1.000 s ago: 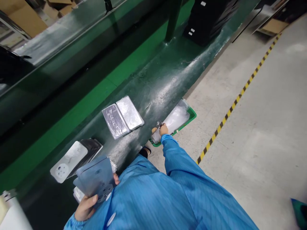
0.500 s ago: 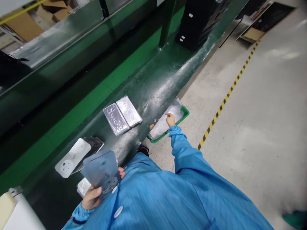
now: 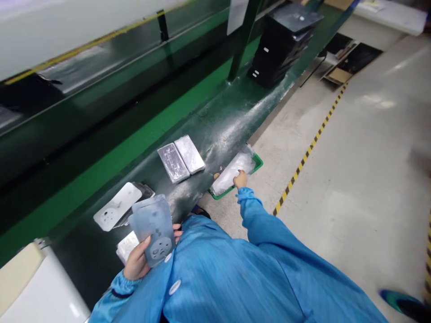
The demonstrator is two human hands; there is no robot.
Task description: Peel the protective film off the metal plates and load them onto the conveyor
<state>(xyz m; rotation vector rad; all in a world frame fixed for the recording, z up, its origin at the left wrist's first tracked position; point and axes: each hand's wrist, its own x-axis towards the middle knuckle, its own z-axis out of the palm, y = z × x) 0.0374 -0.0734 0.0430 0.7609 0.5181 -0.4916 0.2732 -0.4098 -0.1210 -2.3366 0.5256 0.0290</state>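
Note:
My left hand (image 3: 137, 260) grips a few bluish flat plates (image 3: 155, 226) with round holed ends, thumb on top and fingertips showing at the far side. My right hand (image 3: 240, 179) is over the clear plastic bags (image 3: 232, 172) in a green tray (image 3: 258, 164); its fingers are bent together, and what they hold, if anything, is too small to make out. Two wrapped stacks, one dark (image 3: 173, 162) and one silvery (image 3: 190, 154), lie side by side on the green bench. A light holed plate (image 3: 117, 206) rests on darker ones beyond my left hand.
Black trays (image 3: 274, 49) are stacked farther along the green bench (image 3: 218, 116). A small wrapped stack (image 3: 127, 246) lies beside my left hand. A white and cream object (image 3: 43, 287) stands at lower left. Yellow-black tape (image 3: 310, 150) crosses the floor.
The view has shifted. My right hand has moved lower over the bags, toward the tray's near edge, and its pointing finger has drawn in. My left hand still holds the plates.

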